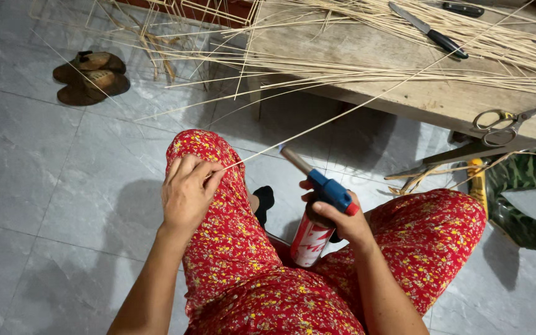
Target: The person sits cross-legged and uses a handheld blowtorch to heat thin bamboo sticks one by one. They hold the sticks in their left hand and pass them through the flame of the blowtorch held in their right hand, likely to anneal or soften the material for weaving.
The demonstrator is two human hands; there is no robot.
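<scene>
While right hand (342, 220) hides torch (317, 211) (canister partly), left hand (187, 189) pinches reed (342, 111).

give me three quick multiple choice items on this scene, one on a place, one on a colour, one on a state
1. Where do the scissors lie?
A. on the wooden bench
B. on the floor tiles
C. on the person's lap

2. What colour is the head of the gas torch?
A. green
B. blue
C. yellow

3. How is the thin cane strip held?
A. lying loose on the floor
B. clamped in the scissors
C. pinched in the left hand

Answers:
1. A, they rest at the edge of the wooden bench.
2. B, the part above the red and white can is blue.
3. C, the left hand pinches its end on the knee, while the right hand grips the torch.
</scene>
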